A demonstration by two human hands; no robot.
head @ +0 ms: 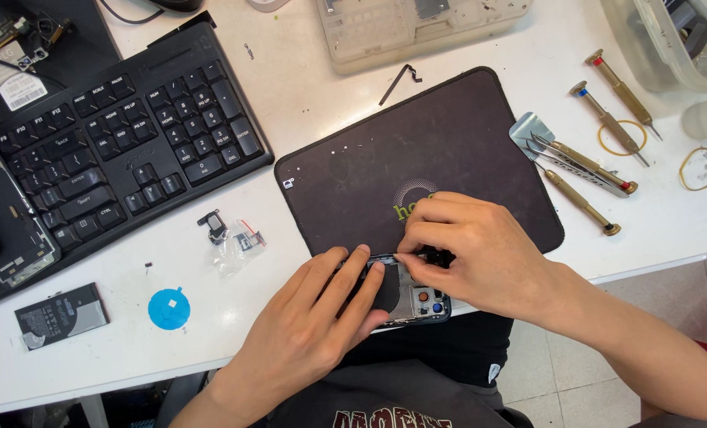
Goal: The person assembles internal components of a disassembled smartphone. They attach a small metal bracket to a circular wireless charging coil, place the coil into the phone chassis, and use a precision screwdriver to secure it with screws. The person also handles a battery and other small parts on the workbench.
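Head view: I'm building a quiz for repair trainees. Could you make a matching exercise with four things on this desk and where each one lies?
Things:
1. keyboard
2. screwdrivers
3. blue disc
4. opened phone

Places:
A. under both hands, at the near edge of the dark mat
B. right of the mat
C. far left of the desk
D. near edge of the desk, left of the left hand

Pairs: 1-C, 2-B, 3-D, 4-A. The right hand pinches a small part on the phone.
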